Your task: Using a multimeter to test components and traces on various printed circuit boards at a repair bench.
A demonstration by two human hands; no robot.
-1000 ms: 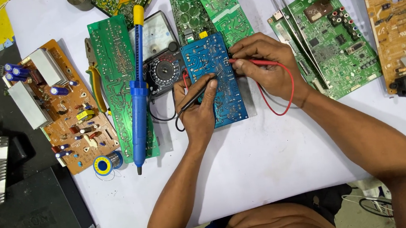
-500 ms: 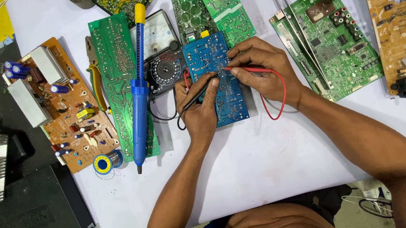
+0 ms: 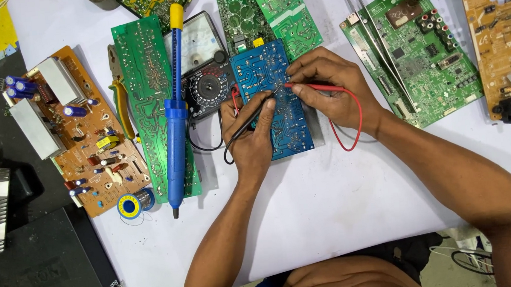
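The left hand [image 3: 254, 139] pinches a black probe [image 3: 249, 121], the right hand [image 3: 331, 91] a red probe [image 3: 314, 88] — both tips touch the blue board [image 3: 281, 124] under them.

Both forearms are bare from the fingers back to the elbows, with no sleeves, watch or rings showing. The left hand [image 3: 254, 139] and the right hand [image 3: 331, 90] are ungloved. The bare torso shows at the bottom edge, above dark blue clothing.
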